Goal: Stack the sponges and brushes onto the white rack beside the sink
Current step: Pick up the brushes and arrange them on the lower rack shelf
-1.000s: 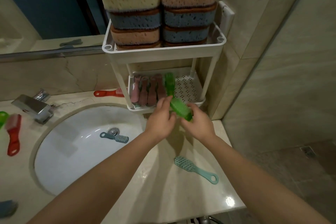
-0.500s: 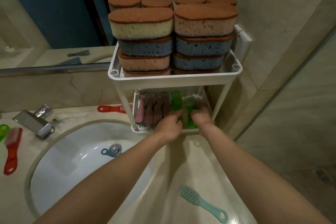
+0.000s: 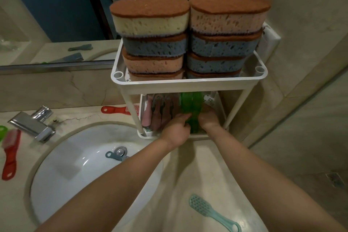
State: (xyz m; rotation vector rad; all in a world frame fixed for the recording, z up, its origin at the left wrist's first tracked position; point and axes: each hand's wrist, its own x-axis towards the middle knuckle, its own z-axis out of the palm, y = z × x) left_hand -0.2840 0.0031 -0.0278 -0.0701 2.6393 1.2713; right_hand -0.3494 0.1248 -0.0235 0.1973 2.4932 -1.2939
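Reaching: we have both hands in the lower tier of the white rack [image 3: 188, 83].
Left hand [image 3: 175, 132]: fingers pinch the green brush [image 3: 192, 103].
Right hand [image 3: 209, 119]: curled round the same brush from the right.
Green brush: on edge, just beside the pink brushes [image 3: 160, 111].
Sponges [image 3: 150, 22]: stacked on the top tier.

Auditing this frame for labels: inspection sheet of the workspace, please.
Surface: beige stone counter with white sink; cracks near the faucet.
Job's things: white rack, top tier full of stacked sponges; lower tier holds pink brushes and green brushes. Loose: teal brush on the counter, blue-grey brush in the sink, red brush behind the sink, second red brush at left.
Clutter: green item at the left edge, cut off.
Hands: left hand and right hand both touch the green brushes in the lower tier; grip unclear.
Cables: nothing seen.
Surroundings: mirror behind, tiled wall at right, floor drain.
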